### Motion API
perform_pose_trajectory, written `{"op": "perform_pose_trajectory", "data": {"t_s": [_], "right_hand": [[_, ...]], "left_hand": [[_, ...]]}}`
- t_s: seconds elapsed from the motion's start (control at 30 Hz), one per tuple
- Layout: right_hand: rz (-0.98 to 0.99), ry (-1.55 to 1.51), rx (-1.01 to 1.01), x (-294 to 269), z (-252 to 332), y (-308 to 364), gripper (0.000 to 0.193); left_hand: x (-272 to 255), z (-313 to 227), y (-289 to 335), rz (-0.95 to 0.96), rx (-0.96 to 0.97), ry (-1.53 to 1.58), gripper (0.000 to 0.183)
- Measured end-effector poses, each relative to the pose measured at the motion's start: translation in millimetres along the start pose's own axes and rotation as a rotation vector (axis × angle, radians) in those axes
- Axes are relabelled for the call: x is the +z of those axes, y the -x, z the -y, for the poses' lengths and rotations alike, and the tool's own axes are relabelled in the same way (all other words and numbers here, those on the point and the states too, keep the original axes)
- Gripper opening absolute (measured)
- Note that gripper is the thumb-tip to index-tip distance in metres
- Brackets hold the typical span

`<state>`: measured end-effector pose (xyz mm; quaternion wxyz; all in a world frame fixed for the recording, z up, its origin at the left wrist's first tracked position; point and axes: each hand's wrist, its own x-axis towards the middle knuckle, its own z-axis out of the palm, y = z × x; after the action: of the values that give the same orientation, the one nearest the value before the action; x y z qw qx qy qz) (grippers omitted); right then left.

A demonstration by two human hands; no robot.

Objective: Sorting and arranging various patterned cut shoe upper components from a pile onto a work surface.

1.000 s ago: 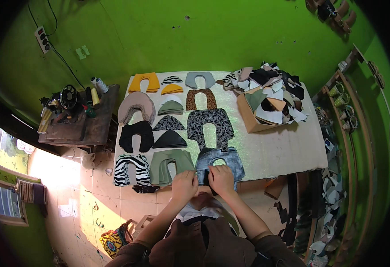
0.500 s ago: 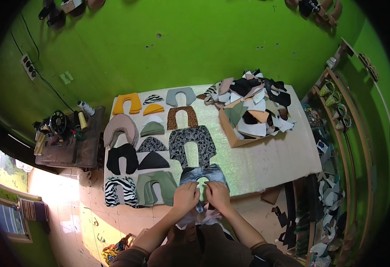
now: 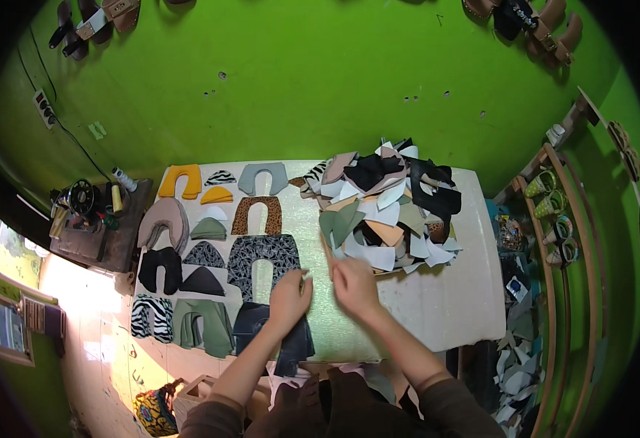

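Observation:
My right hand (image 3: 354, 288) is closed at the left side of a cardboard box (image 3: 328, 252), its fingers against the box's edge. The box is heaped with fabric or leather-like offcuts (image 3: 378, 212) in white, black, green and tan. To its left my left hand (image 3: 289, 301) hovers near the right edge of a dark patterned U-shaped piece (image 3: 276, 247). Its fingers are curled, with nothing visible in them. Dark blue denim-like U-shaped pieces (image 3: 250, 325) lie at the table's front edge, partly under my left forearm.
Stacks of cut pieces stand in rows at the left of the table (image 3: 466, 306), among them olive pieces (image 3: 196, 321) and zebra-striped pieces (image 3: 152, 317). A sewing machine (image 3: 81, 197) sits at far left. A wooden shoe rack (image 3: 590, 277) and scraps line the right.
Both hands have left the denim-like pieces. My right hand has moved to the box's left side, my left hand further forward. The view has shifted too.

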<state>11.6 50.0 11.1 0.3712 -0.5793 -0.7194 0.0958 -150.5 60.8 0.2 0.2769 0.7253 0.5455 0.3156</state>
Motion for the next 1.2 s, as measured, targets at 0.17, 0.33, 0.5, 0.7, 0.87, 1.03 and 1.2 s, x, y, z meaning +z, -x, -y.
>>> {"op": "perform_pose_trajectory", "data": {"t_s": [0.17,0.33,0.5,0.7,0.87,1.03,1.2], "right_hand": [[-0.172,0.081,-0.122,-23.3,-38.0,-90.2,0.02],[0.167,0.612,-0.244,-6.5,-68.3,-117.3,0.02],[0.22,0.716,-0.289,4.1,-82.7,-106.6,0.019],[0.239,0.643,-0.341,-3.5,-89.2,-101.6,0.016],[0.191,0.517,-0.381,-18.6,-90.9,-103.5,0.013],[0.315,0.06,-0.28,-56.8,-79.4,-109.3,0.014],[0.292,-0.34,-0.055,-89.4,-78.3,-106.4,0.022]], "left_hand": [[22.3,-28.2,-69.9,-0.061,0.004,-0.055,0.036],[39.3,-24.7,-99.3,-0.134,-0.127,-0.237,0.047],[48.1,-12.3,-101.2,-0.008,-0.203,-0.225,0.042],[52.7,-9.6,-97.4,-0.053,-0.165,-0.127,0.027],[50.6,-14.9,-96.9,-0.139,-0.189,0.069,0.021],[43.1,4.7,-91.5,-0.235,-0.231,0.441,0.016],[28.2,-18.0,-76.5,-0.099,-0.371,0.856,0.021]]}}
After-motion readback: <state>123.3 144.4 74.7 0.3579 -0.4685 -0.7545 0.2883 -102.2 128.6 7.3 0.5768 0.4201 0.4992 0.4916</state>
